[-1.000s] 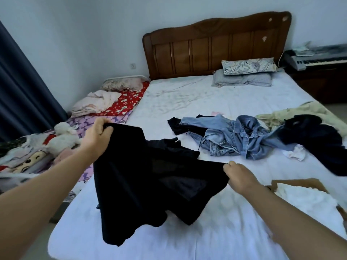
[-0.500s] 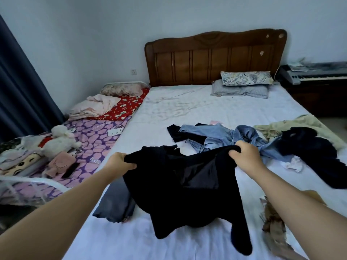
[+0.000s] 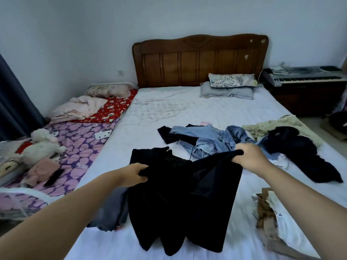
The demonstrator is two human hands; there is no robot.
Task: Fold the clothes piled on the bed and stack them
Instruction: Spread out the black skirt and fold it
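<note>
Black garment (image 3: 180, 194) was gripped at its top edge by the left hand (image 3: 134, 175) and right hand (image 3: 247, 156); twisted, hanging layers could be folded in crooked.

A: State the material of the black garment (image 3: 180, 199).
B: Matt cloth, soft, no sheen. The jeans (image 3: 212, 139) beyond it are faded blue denim, coarser in weave.

A: Bed (image 3: 187, 113) surfaces?
B: White sheet, smooth matt cloth, lightly creased. The headboard (image 3: 199, 61) is brown wood with a semi-gloss varnish, chipped in spots.

A: Other items?
B: The plush toy (image 3: 41, 145) is fluffy white pile. The phone (image 3: 53, 177) is glossy black.
</note>
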